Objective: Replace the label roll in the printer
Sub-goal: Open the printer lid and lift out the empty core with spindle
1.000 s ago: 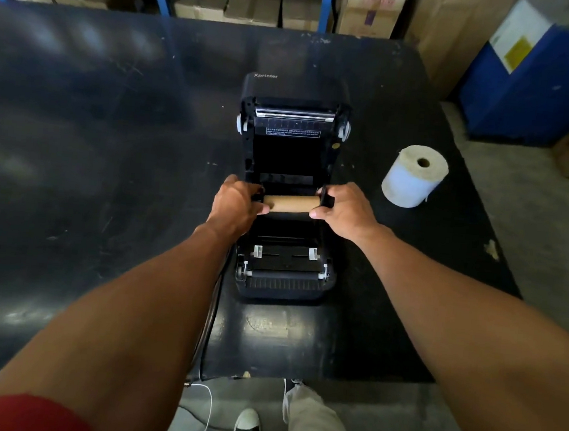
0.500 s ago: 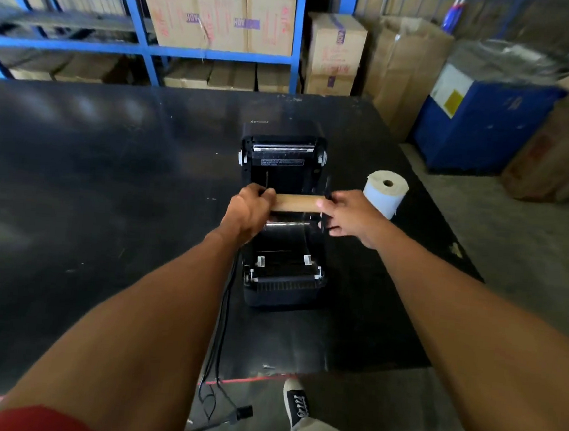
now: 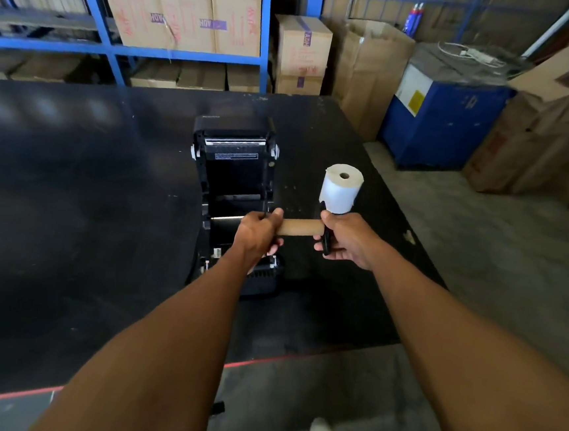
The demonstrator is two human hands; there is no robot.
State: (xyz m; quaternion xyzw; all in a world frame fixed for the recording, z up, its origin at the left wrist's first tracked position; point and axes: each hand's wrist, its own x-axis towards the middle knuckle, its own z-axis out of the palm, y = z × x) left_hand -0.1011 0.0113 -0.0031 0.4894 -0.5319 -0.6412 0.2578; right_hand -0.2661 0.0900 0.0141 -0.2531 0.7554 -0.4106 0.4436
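Removal step: left hand [image 3: 259,232] and right hand [image 3: 344,239] grip the bare brown cardboard tube [image 3: 299,227] by its ends; far white paper roll [image 3: 340,192] probably next

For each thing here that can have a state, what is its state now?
Printer: lid open, roll bay looks empty.
Cardboard core: bare of labels, held in the air.
Label roll: full, standing on end on the table.
Left hand: grips the core's left end.
Right hand: grips the core's right end.

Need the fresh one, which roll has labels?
The white roll standing beside the printer; the core held by left hand and right hand is bare brown cardboard.
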